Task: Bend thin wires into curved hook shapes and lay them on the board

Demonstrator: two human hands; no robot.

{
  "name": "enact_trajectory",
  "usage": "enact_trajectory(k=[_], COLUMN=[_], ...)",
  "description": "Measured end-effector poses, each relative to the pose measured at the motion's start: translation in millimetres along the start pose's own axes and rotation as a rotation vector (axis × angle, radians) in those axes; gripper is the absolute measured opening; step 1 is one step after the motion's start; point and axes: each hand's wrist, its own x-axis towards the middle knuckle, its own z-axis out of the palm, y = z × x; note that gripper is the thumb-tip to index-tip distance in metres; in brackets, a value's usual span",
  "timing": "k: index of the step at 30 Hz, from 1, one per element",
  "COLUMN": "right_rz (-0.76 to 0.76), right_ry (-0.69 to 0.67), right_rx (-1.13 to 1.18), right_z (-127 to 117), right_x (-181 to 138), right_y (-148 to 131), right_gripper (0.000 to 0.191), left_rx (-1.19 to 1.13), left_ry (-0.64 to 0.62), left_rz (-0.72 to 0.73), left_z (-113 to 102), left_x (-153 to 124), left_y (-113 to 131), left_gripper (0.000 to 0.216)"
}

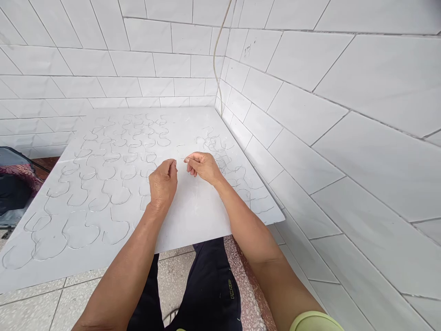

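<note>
A white board (193,207) lies flat in front of me, covered with several thin bent wire shapes (113,191) laid in rows. My left hand (163,181) is curled closed above the board's middle, thumb pressed to the fingers. My right hand (203,166) is just to its right, fingers pinched together. A thin piece of wire (181,159) seems to run between the two pinches, though it is too fine to see clearly. More wire shapes (220,151) lie on the board beyond my right hand.
White tiled walls (327,115) close in on the right and at the back. A pale cable (217,50) hangs down in the corner. A dark bag (14,184) sits at the far left. My dark trousers (206,285) and a speckled floor show below the board.
</note>
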Motion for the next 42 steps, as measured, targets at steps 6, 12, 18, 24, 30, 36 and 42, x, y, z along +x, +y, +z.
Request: enact_trajectory(k=[6,12,18,24,30,36,42], right_rz=[-0.019,-0.040,-0.065,-0.094,-0.234,-0.282,-0.268], right_ry=[0.068,0.079,0.088,0.047,0.002,-0.124,-0.214], right_rx=[-0.078,-0.164,-0.181,-0.257,-0.438,-0.445,-0.357], right_z=[0,8,13,14,21,20,10], right_x=[1,2,5,0,-20,-36,-49], right_y=[6,14,2,-16,-25,-26,-29], right_gripper=[0.022,0.023,0.024,0.024,0.025,0.026,0.028], left_rx=[-0.012,-0.063,-0.045,-0.064,-0.166,-0.514,-0.642], left_ry=[-0.023,0.126,0.037,0.093,0.032,-0.155,-0.289], left_rz=[-0.109,-0.131,0.003,-0.136,-0.203,-0.286,-0.332], left_z=[4,-15,-29,-22,-33,-36,-36], left_x=[2,12,-19,-34,-5,20,17], left_y=[-5,17,29,1,-3,-1,0], left_gripper=[0.030,0.042,0.028,0.037,0.046,0.029,0.027])
